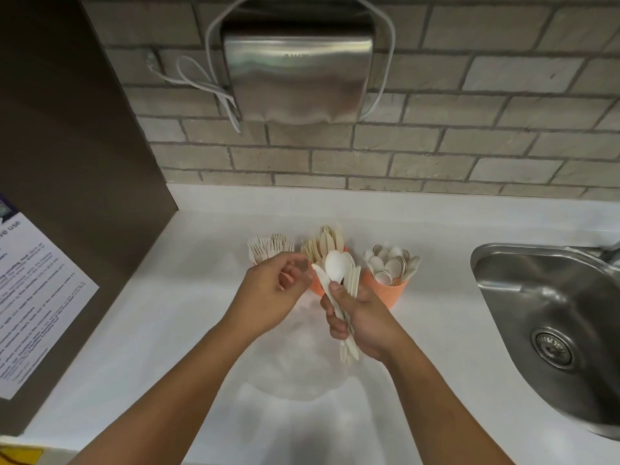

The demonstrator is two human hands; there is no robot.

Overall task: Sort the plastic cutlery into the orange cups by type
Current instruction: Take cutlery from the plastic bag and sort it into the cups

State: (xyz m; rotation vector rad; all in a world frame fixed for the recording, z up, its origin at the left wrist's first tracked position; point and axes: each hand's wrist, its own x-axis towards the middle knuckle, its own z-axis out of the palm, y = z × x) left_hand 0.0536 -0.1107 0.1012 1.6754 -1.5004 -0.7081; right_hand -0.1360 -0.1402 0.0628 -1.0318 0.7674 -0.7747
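Entry: I log the right hand (362, 317) gripping a cutlery bundle (348, 350) with one spoon (335, 268), long axis 12-to-6, spoon cup (392, 290) near at 2 o'clock, left hand (275, 293) loosely curled, seemingly empty, at 9.

Both bare forearms come in from the bottom and angle toward each other, so the hands nearly meet in the middle. The right hand (360, 318) is wrapped round a bundle of cutlery (336, 270), thumb pressed up high and fingers curled round the handles, holding it roughly upright. The left hand (273, 293) sits just beside it, fingers loosely curled, tips close to the top of the bundle (can't tell if it's actually pinching anything).
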